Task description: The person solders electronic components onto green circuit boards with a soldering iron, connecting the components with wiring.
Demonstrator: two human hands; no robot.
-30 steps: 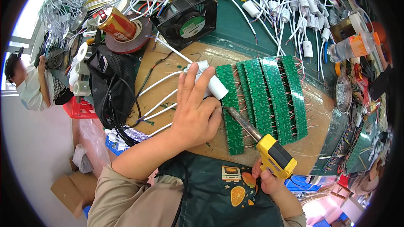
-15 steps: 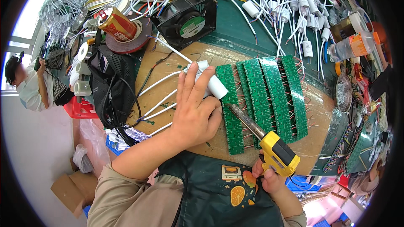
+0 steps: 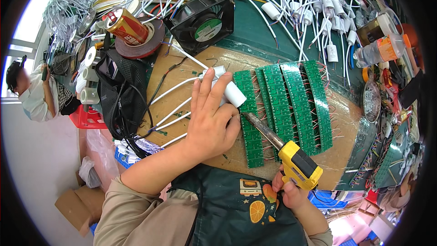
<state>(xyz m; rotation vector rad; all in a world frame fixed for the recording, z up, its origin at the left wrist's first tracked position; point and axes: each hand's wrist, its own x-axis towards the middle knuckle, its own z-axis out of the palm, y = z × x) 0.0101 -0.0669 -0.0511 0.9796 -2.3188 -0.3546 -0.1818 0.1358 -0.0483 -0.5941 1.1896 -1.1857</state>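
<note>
Pressing flat on white cylinders (image 3: 230, 92), left hand (image 3: 210, 123) lies open; right hand (image 3: 291, 191) grips yellow soldering iron (image 3: 298, 164)

A black square fan (image 3: 203, 21) sits at twelve o'clock, with a drink can (image 3: 126, 26) standing in a roll of brown tape (image 3: 144, 45) at eleven. A clear bottle with an orange label (image 3: 380, 49) lies at two o'clock, and a person in white (image 3: 31, 95) stands at nine.

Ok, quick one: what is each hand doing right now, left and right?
Left hand: open, fingers flat, pressing white cylindrical parts onto the cardboard pad.
Right hand: closed around the yellow soldering iron, tip at a green circuit board strip.
</note>
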